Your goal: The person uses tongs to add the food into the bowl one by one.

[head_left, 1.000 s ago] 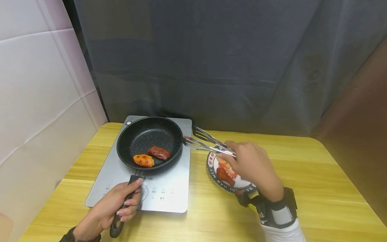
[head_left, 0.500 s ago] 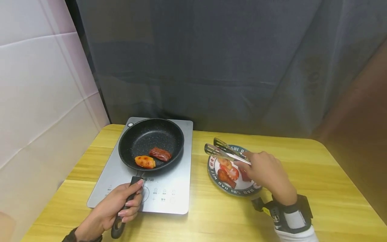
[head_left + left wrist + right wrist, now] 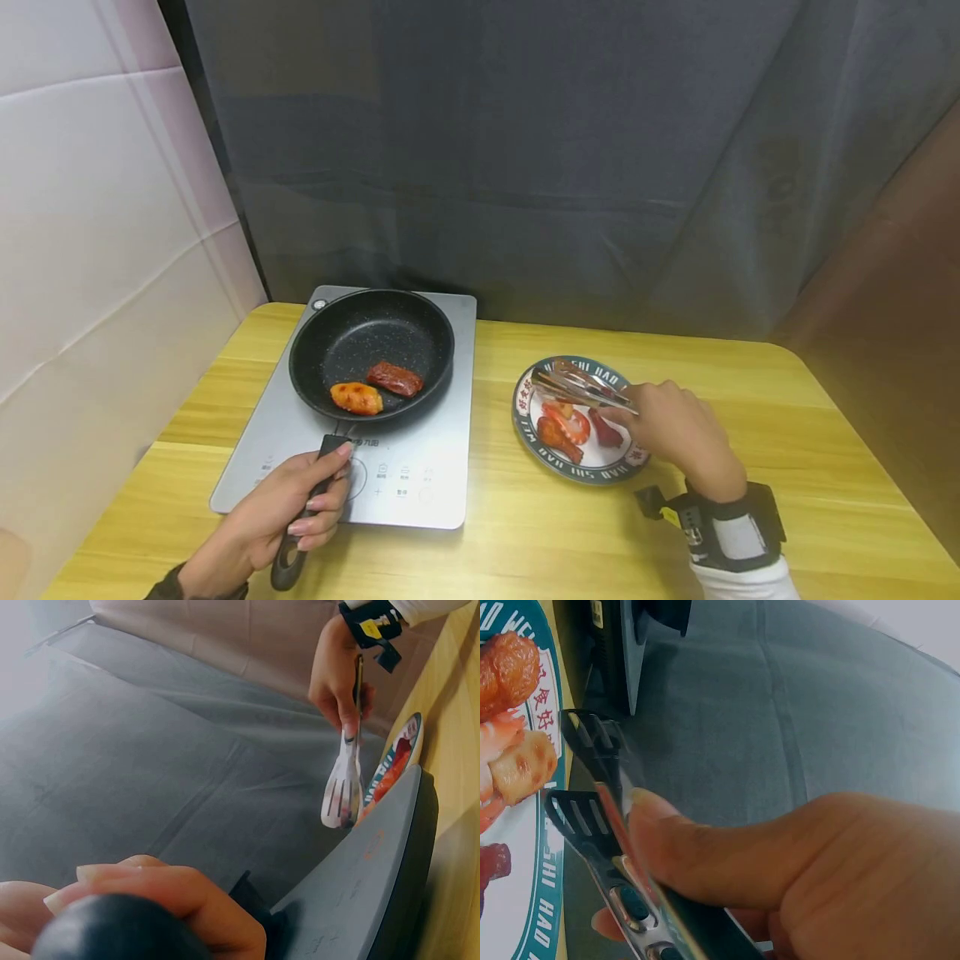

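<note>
My left hand [image 3: 288, 508] grips the black handle of a frying pan [image 3: 367, 333]. Inside the pan, near the handle side, lie an orange, browned chicken-wing-like piece [image 3: 356, 398] and a dark red slab of meat [image 3: 395, 378]. My right hand [image 3: 678, 433] holds metal tongs [image 3: 581, 387] over the far part of a plate [image 3: 592, 477]. On the plate are a drumstick [image 3: 558, 439], a red and white shrimp-like piece [image 3: 573, 423], a dark red piece [image 3: 606, 431] and a pale browned piece [image 3: 526, 769]. Between the slotted tong ends, in the right wrist view, no food shows.
The pan stands on a flat silver induction cooker [image 3: 442, 500] at the left of the wooden table [image 3: 525, 533]. A dark grey curtain [image 3: 525, 167] hangs behind the table. A pale wall [image 3: 112, 208] borders the left side, a brown one [image 3: 900, 333] the right.
My right hand and the tongs have moved right, from beside the pan to above the plate, and the tong arms have come closer together. The left hand still grips the pan handle.
</note>
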`<state>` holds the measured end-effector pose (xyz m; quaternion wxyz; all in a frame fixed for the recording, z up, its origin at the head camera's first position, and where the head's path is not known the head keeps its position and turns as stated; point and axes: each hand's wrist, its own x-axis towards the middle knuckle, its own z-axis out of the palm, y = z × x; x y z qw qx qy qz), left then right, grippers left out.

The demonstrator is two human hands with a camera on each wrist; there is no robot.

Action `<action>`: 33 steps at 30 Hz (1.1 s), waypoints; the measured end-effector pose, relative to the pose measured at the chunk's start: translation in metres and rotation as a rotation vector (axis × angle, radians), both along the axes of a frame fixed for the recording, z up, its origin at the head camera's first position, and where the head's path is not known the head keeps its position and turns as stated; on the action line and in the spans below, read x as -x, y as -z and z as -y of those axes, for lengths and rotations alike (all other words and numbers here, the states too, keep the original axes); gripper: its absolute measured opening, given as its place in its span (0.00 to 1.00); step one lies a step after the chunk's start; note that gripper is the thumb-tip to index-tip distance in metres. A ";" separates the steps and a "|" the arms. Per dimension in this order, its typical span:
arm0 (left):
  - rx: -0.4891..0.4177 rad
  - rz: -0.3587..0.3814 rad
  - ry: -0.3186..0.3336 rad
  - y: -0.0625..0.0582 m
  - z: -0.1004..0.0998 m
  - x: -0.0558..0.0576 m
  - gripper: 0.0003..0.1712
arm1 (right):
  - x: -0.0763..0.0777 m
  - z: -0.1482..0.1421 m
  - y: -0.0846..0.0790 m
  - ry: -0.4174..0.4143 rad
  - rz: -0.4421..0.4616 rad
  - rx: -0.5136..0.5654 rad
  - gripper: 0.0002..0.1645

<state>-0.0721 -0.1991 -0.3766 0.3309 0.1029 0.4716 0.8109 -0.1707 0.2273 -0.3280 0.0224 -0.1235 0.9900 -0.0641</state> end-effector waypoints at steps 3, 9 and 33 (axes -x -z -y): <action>0.003 0.001 0.000 0.000 0.000 0.000 0.21 | 0.002 -0.002 0.001 -0.004 0.002 0.001 0.24; -0.004 0.000 0.010 0.000 0.001 0.000 0.22 | 0.001 0.001 0.000 0.013 0.021 -0.005 0.24; -0.022 0.007 0.028 0.000 0.001 0.001 0.22 | 0.000 0.002 0.001 0.048 0.030 0.026 0.20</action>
